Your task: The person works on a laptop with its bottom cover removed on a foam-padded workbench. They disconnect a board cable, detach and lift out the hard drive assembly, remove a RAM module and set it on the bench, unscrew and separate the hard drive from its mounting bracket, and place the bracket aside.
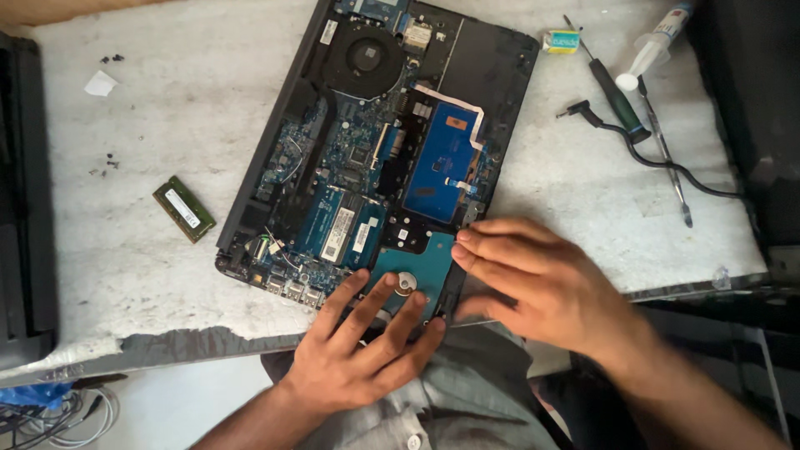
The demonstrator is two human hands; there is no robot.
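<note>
On a worn white counter (167, 108), both hands (358, 342) (542, 279) rest flat, fingers spread and holding nothing, steadying the hard drive (417, 260) in an opened laptop (375, 142).

You have a worn white bench (167, 108) with a chipped front edge. An opened dark laptop chassis (375, 142) with blue circuit boards lies mid-bench, reaching that edge. Toward the left edge lies a small green memory module (184, 209). Near the back right corner rest a green-handled screwdriver (615, 92), a clear plastic syringe (657, 46), metal tweezers (667, 158) and a black cable (658, 158).
</note>
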